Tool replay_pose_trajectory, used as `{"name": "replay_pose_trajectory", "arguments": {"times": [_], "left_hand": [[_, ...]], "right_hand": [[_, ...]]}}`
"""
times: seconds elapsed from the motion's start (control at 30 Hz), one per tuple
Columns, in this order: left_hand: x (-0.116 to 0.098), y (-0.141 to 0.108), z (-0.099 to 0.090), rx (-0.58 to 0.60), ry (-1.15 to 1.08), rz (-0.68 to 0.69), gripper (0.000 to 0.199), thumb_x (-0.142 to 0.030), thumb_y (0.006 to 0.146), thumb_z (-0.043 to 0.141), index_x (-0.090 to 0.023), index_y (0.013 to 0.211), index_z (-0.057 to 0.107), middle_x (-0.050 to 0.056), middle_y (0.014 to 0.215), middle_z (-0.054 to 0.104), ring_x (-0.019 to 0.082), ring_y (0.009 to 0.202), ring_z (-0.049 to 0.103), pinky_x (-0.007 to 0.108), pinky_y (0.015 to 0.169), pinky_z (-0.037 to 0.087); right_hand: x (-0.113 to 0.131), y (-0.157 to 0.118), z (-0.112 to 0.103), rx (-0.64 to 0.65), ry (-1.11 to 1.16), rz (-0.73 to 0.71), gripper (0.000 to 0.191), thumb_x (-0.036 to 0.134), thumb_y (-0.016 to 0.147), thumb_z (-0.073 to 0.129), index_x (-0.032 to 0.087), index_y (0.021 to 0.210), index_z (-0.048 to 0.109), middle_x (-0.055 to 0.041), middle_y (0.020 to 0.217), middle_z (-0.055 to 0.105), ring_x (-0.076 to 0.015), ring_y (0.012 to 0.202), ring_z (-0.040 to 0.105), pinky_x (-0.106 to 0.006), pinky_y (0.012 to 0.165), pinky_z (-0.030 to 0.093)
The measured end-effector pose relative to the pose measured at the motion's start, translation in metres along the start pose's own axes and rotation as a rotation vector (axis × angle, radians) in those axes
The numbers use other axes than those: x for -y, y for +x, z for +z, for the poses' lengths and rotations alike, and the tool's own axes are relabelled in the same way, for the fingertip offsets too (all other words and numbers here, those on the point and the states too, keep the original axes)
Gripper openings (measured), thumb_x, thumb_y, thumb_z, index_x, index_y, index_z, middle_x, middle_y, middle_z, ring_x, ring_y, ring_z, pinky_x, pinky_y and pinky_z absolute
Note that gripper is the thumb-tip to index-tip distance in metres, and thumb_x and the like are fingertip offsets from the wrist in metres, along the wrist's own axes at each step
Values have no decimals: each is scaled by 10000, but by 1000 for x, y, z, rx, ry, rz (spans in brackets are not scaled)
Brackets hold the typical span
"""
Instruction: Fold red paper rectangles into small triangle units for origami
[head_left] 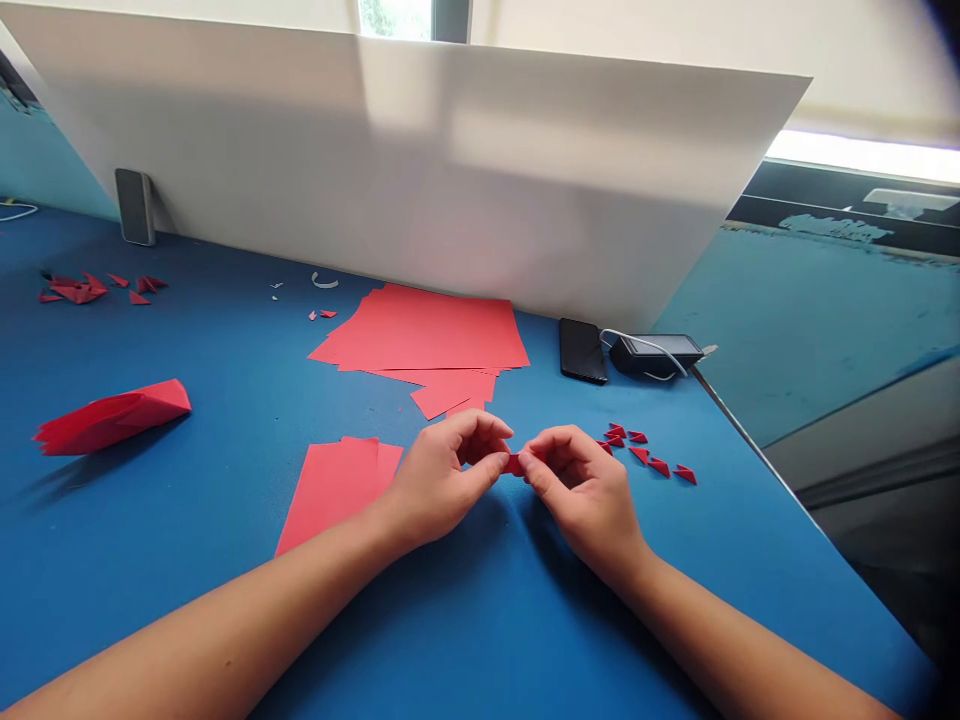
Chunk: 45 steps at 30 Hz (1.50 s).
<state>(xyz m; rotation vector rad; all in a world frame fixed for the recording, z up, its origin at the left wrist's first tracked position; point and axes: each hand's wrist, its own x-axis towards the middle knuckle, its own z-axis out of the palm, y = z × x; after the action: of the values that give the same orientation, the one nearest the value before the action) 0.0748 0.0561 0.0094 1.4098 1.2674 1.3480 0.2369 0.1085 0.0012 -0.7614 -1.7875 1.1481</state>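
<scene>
A small folded piece of red paper (514, 464) is pinched between both hands above the blue table. My left hand (446, 475) grips its left end with thumb and fingertips. At its right end the thumb and fingers of my right hand (581, 490) are closed on it. Most of the piece is hidden by the fingers. Just right of my right hand lie several small folded red paper triangles (658, 467). Flat red paper rectangles (337, 490) rest beside my left wrist, partly under the forearm.
A stack of red paper sheets (435, 330) lies against the white board (465, 180). On the left are a larger folded red paper form (112, 415) and several red pieces (79, 290). A black phone (583, 350) and a cabled black device (656, 352) sit near the right edge.
</scene>
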Motion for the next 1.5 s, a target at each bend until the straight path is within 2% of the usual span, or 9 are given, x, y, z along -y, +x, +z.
{"name": "replay_pose_trajectory", "arguments": {"times": [0.2,0.33,0.43,0.63,0.9,1.1,1.27,1.5], "left_hand": [[-1,-1,0,6,115,40,149,-218,848,568,-194,993,590,28,841,651,155,767,604,284,709,484],[-1,-2,1,-1,132,45,341,-190,836,568,-209,1171,508,23,839,644,157,767,597,285,698,471],[-1,-3,2,1,133,48,398,-180,826,571,-213,1212,479,19,822,642,157,758,593,286,697,461],[0,-3,2,31,130,57,351,-169,824,560,-211,1170,513,19,820,639,155,752,597,283,694,463],[-1,-1,1,32,157,59,291,-165,833,550,-198,1122,540,17,831,648,148,757,610,278,698,472],[-1,-2,1,40,177,61,256,-174,821,561,-201,1075,570,12,806,648,145,735,605,267,677,466],[0,-2,0,36,156,-26,241,-214,813,580,-201,1054,579,4,781,635,140,697,588,258,644,456],[-6,3,-2,-13,-111,-241,256,-221,756,641,-156,983,541,-24,685,592,102,577,546,229,569,440]], "right_hand": [[2,1,1,19,-29,10,93,274,820,635,206,850,580,-38,811,639,-175,733,615,-304,681,526],[2,0,1,34,-107,-35,40,221,823,610,207,824,573,-27,789,613,-164,706,590,-308,681,517],[3,-1,1,41,-145,-34,44,189,813,598,207,822,559,-17,775,595,-159,688,574,-311,682,516],[4,0,1,50,-192,0,75,154,796,586,209,815,537,-2,758,579,-144,650,540,-287,631,484],[2,-1,1,73,-158,23,77,155,801,579,213,815,531,-18,797,605,-166,716,588,-309,673,511],[1,0,1,76,-137,36,116,153,794,579,219,813,486,-6,785,596,-152,693,566,-293,660,490],[4,1,1,58,-56,69,203,170,789,600,229,814,408,14,772,586,-124,629,507,-259,600,436],[4,3,-1,52,79,157,134,279,841,579,212,906,482,-5,778,591,-138,672,530,-268,617,426]]}}
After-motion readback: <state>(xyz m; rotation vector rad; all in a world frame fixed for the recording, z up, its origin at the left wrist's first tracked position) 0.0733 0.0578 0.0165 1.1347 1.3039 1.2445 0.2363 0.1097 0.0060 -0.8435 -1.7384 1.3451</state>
